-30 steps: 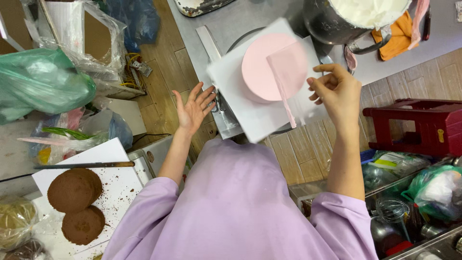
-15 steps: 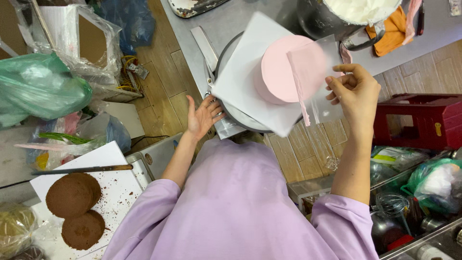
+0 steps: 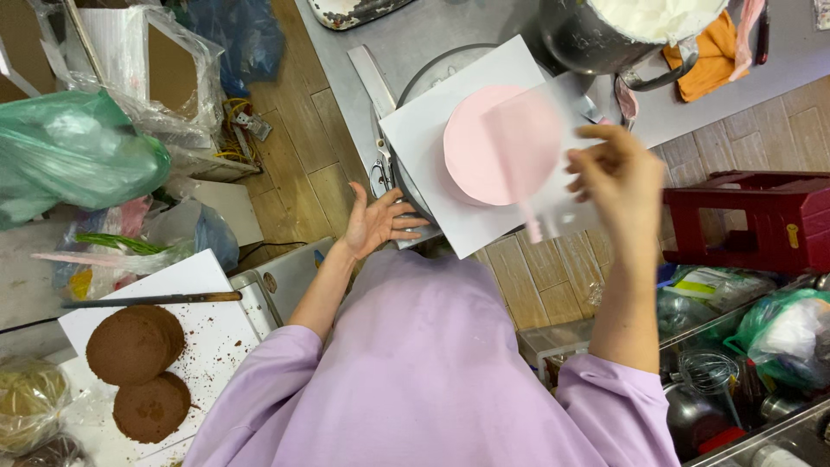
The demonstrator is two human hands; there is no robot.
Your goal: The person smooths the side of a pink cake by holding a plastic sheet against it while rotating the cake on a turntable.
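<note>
The right hand (image 3: 624, 177) was pinched on a clear scraper (image 3: 553, 164), held blurred against the side of the pink cake (image 3: 500, 143). The left hand (image 3: 378, 220) was spread, fingers at the edge of the turntable (image 3: 424, 78) under the white board (image 3: 432, 173). The cake sat near the table's (image 3: 363, 43) edge. A tilted scraper could have gouged the icing — and a hard spin could have slid the board off over the floor (image 3: 294, 164).
</note>
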